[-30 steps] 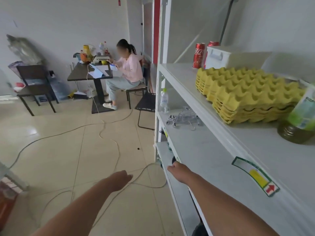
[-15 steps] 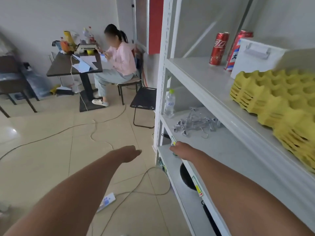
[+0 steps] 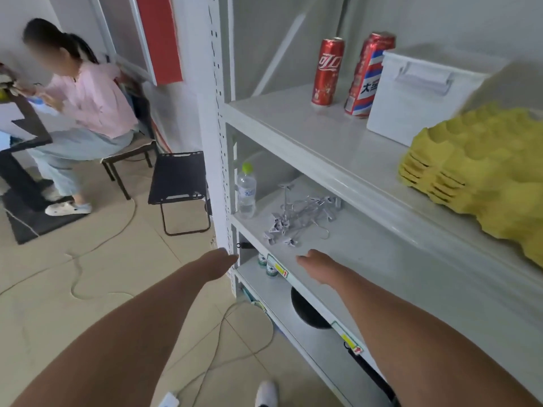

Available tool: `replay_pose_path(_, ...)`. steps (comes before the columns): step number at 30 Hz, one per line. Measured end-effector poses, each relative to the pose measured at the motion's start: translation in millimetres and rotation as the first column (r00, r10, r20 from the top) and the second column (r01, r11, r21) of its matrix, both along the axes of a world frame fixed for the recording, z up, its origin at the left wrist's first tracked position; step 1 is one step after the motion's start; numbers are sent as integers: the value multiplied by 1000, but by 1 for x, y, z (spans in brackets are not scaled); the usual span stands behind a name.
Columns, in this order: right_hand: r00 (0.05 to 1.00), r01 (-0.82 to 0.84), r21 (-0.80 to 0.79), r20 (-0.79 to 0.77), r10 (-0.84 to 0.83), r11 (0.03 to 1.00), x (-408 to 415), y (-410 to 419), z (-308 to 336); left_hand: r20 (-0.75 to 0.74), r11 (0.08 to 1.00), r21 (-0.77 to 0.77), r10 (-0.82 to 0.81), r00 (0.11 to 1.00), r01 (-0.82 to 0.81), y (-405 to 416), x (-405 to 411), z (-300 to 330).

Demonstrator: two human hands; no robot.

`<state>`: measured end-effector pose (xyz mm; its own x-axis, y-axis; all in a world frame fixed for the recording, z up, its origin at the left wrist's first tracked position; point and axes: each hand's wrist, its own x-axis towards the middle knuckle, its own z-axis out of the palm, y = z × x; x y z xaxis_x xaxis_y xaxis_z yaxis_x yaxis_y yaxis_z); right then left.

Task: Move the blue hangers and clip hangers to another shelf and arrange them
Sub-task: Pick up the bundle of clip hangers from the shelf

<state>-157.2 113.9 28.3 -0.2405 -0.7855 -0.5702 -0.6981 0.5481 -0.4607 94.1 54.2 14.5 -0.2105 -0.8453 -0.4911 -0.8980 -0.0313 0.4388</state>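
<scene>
Both the left hand and the right hand are empty, fingers relaxed, near a tangled heap of grey wire clip hangers on the smooth white metal shelf.

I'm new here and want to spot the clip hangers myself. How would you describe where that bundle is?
Find the white metal shelving unit on the right and look at its middle shelf, below the one with the red cans. Near its left end, beside a clear water bottle with a green cap, lies the tangle of clip hangers. It is the only heap of grey wire hooks and clips there.
</scene>
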Motion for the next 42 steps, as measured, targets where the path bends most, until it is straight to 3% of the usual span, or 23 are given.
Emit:
replay_pose_path(4,968,219,15,122,-219,976,-18,-32,-20,-96,999,28,30,995,-27,-41,-34,-7)
replay_pose_path(8,863,408,112,277,-423,906,-25,-62,-32,-172,999,20,30,985,-27,-70,-55,-21)
replay_pose_path(15,882,420,-16,241,-404,907,-18,-116,-60,-258,998,26,55,965,-50,-112,-80,-40)
replay_pose_path(23,603,702,125,418,-679,701,-10,-133,-81,-275,997,69,-17,961,37,-163,-116,-54)
replay_pose_path(29,519,742,165,472,-713,649,-13,-142,-91,-328,994,79,-52,943,82,-188,-135,-81)
replay_pose_path(42,377,790,215,569,-731,575,-12,-160,-121,-196,950,-49,-313,929,310,-217,-152,-123)
